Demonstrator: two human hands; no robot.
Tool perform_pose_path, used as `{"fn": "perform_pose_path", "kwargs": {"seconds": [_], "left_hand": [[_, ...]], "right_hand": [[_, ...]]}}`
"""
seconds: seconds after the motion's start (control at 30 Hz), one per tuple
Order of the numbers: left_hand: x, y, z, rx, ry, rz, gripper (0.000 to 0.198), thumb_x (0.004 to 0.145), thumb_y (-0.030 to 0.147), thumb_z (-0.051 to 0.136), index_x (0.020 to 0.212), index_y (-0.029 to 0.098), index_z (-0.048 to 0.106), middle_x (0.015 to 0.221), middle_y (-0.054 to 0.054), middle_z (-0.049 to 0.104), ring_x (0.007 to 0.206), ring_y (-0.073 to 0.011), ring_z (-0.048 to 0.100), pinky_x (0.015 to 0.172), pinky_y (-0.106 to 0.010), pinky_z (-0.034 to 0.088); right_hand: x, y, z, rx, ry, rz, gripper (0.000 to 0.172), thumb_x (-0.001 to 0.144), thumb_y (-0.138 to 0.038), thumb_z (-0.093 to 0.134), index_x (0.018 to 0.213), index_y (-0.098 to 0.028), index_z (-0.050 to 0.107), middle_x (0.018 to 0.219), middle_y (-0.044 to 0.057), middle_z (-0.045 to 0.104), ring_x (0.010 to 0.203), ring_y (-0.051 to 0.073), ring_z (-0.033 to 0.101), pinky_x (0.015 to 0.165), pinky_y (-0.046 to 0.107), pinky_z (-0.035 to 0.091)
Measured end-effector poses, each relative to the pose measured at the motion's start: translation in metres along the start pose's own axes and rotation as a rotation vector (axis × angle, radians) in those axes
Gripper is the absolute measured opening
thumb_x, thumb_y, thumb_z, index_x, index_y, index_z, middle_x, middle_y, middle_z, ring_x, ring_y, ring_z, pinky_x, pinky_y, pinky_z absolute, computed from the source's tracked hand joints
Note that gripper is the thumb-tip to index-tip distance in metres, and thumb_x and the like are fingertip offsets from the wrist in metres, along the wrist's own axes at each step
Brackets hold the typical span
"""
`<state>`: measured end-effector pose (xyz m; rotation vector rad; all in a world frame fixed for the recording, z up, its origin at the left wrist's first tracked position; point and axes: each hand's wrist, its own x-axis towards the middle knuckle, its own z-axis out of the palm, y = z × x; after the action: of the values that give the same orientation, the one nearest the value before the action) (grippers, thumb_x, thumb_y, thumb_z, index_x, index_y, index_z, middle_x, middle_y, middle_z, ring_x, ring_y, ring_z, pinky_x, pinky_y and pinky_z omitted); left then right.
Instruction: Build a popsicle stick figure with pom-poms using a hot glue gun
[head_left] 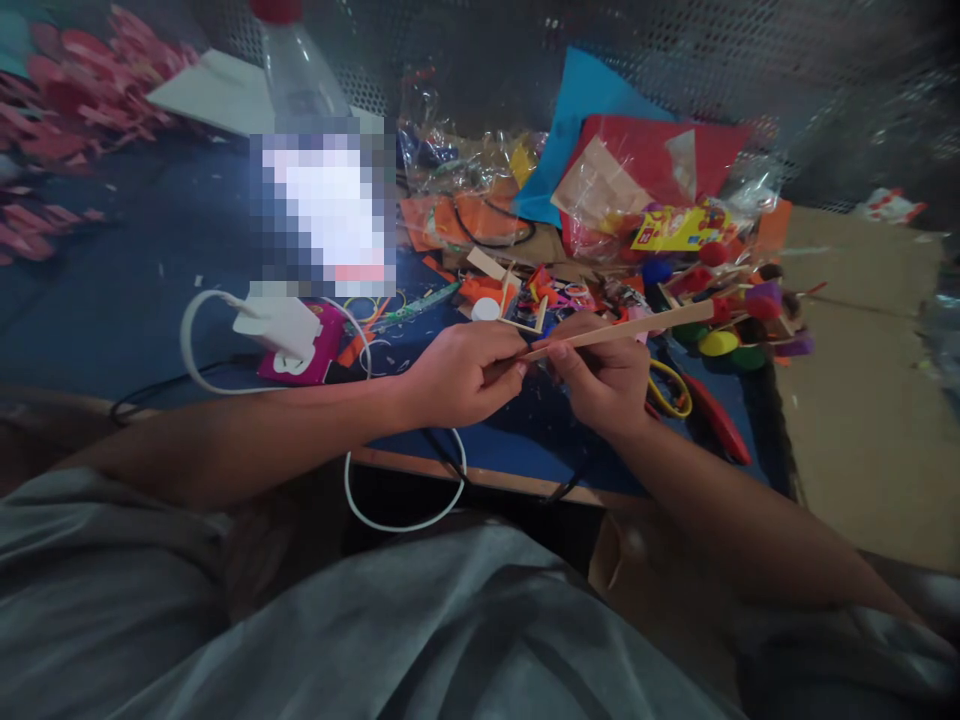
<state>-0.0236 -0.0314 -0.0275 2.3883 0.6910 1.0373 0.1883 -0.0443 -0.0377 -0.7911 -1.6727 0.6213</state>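
Observation:
A flat, pale wooden strip (637, 326) slants up to the right between my two hands, above the near part of the blue table. My left hand (466, 375) is closed, its thumb and fingers pinching the strip's left end. Just right of it, my right hand (604, 380) grips the same strip, thumb on top, and the long end sticks out past the knuckles. Behind the hands are a white round cap (485, 309) and a small wooden frame (541, 318) among coloured scraps. Next to my right hand lie a yellow ring-shaped handle (675, 390) and a red-handled tool (716, 418).
A purple power socket (304, 350) holds a white charger (277, 325), whose white cable (405, 527) loops over the table's front edge. A bottle (304, 75) stands behind. Pink pieces (82, 90) are heaped far left. Cardboard (862, 400) lies right, near coloured knobs (720, 343).

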Motion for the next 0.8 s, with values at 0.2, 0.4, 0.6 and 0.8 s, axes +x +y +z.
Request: {"fn": "perform_pose_path", "kwargs": {"seconds": [0.2,0.4,0.6,0.8], "left_hand": [[-0.0001,0.0010,-0.0030,-0.049,-0.064,-0.013,0.033,0.108,0.027,0.052,0.078,0.019,0.062,0.073,-0.002,0.067,0.070,-0.0145,0.060,0.068,-0.030,0.046],[-0.0005,-0.0030,-0.0035,-0.184,-0.083,0.000,0.030,0.106,0.024,0.059,0.081,0.019,0.073,0.071,0.000,0.073,0.065,-0.0108,0.067,0.064,-0.026,0.047],[-0.0006,-0.0045,-0.0032,-0.200,-0.133,0.047,0.035,0.102,0.025,0.059,0.067,0.019,0.066,0.064,-0.002,0.068,0.060,-0.0134,0.063,0.060,-0.029,0.045],[0.0004,-0.0037,-0.0052,-0.197,-0.146,0.015,0.038,0.101,0.025,0.058,0.064,0.020,0.062,0.060,-0.001,0.064,0.057,-0.0122,0.059,0.059,-0.029,0.043]], "right_hand": [[0.0001,0.0054,-0.0027,-0.009,0.014,0.025,0.031,0.101,-0.047,0.076,0.083,-0.023,0.084,0.076,0.004,0.076,0.062,0.015,0.064,0.061,0.033,0.050],[0.0010,0.0070,-0.0029,0.070,0.014,0.153,0.037,0.098,-0.057,0.077,0.082,-0.024,0.084,0.068,0.001,0.067,0.055,0.013,0.054,0.053,0.032,0.041],[0.0031,0.0077,-0.0009,0.261,0.092,0.325,0.049,0.096,-0.067,0.076,0.075,-0.023,0.078,0.063,0.001,0.062,0.049,0.012,0.052,0.046,0.031,0.038],[0.0072,0.0056,0.0037,0.325,0.155,0.359,0.053,0.092,-0.070,0.079,0.070,-0.022,0.070,0.062,-0.001,0.060,0.047,0.009,0.050,0.042,0.027,0.035]]}}
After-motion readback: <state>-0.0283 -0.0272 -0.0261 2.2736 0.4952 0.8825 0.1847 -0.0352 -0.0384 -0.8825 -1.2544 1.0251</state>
